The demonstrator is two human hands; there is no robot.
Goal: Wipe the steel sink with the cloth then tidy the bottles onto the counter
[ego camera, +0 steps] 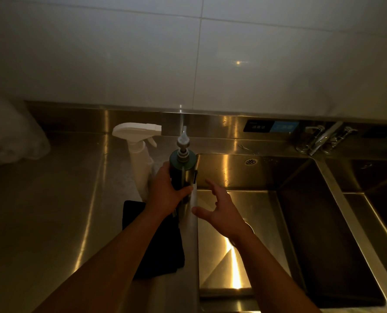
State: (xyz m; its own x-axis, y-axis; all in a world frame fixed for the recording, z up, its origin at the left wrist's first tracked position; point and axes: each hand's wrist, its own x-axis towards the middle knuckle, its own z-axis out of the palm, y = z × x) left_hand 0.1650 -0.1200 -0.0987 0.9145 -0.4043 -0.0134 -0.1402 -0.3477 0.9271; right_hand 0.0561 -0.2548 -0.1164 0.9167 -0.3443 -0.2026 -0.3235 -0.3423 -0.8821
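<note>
My left hand (165, 190) grips a dark green pump bottle (183, 168) with a grey pump head, held upright over the sink's left rim. Just right of the bottle, my right hand (219, 208) hovers over the steel sink (267, 172) with its fingers spread and nothing in it. A white spray bottle (138, 152) stands on the steel counter (52, 211) just left of the pump bottle. A dark cloth (160, 254) lies flat on the counter beside the sink edge, partly hidden under my left forearm.
A steel tap (319, 138) stands at the back right between this sink and a second basin (380, 177). A white bag or bundle (14, 136) sits at the far left of the counter. White wall tiles rise behind the steel backsplash.
</note>
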